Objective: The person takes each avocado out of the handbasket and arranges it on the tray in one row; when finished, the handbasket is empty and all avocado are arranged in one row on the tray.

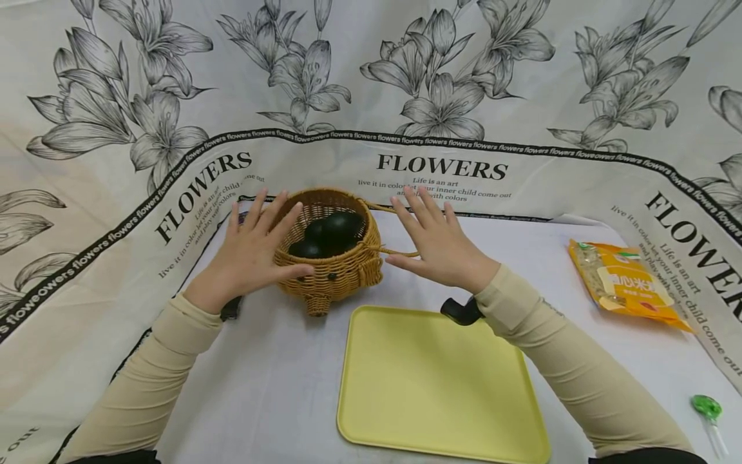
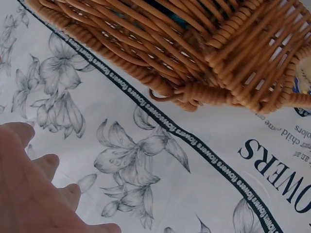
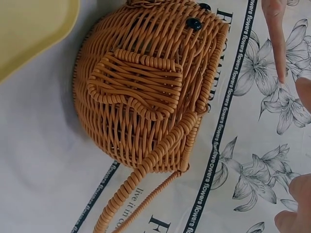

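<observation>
Nearest the camera, beige sleeves cover both forearms, which reach forward over a white tabletop. Left hand: released, fingers spread, holding nothing; it is at the left side of a woven basket, overlapping its wall in the head view. Whether thumb and wall touch cannot be determined. Right hand: likewise released, digits extended, beside the basket's cord-wrapped handles; contact with these cannot be confirmed. Both wrist views show visible fingers apart from the wickerwork.

The basket stands upright on the tabletop between the hands, beyond the left edge of a yellow tray. It contains dark, smooth, rounded items. Dark bead eyes and a woven side flap are noted. To the right lie an orange packet and, nearer, a green-headed object with a pale stem. Flower-printed cloth borders the area.
</observation>
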Action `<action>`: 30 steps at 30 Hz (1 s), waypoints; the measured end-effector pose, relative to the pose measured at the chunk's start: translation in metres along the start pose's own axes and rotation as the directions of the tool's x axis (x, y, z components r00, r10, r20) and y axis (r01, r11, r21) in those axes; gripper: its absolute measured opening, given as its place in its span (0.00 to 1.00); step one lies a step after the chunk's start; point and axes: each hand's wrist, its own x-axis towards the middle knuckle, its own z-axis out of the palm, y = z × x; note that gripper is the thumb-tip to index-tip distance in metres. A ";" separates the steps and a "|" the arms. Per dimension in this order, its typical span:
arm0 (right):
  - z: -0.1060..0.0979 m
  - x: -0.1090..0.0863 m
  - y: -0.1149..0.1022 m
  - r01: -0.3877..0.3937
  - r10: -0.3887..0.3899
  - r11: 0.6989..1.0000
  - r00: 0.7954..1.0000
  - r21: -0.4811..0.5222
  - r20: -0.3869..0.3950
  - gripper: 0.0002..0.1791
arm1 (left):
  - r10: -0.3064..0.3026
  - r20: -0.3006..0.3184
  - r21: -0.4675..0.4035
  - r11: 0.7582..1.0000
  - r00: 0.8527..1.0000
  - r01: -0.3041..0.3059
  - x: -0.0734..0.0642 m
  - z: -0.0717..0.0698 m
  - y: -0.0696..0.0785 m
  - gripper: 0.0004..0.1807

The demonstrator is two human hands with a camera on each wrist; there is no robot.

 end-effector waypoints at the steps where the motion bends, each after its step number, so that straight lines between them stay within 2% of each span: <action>1: 0.001 0.001 0.000 0.000 0.000 1.000 1.000 0.008 0.000 0.50 | -0.003 0.000 -0.002 1.000 1.000 0.003 0.000 0.000 -0.001 0.56; 9: 0.006 0.007 0.001 -0.004 0.004 0.999 1.000 0.044 0.010 0.50 | -0.022 0.016 0.008 1.000 1.000 0.022 0.001 0.005 -0.014 0.57; 22: 0.014 0.020 0.000 0.015 -0.019 0.995 0.999 0.098 0.038 0.51 | -0.035 0.021 -0.068 0.997 0.999 0.036 0.001 0.013 -0.028 0.57; 30: 0.024 0.029 0.001 0.005 -0.019 0.988 0.996 0.151 0.087 0.52 | -0.009 -0.001 -0.189 0.982 1.000 0.008 0.005 0.027 -0.041 0.59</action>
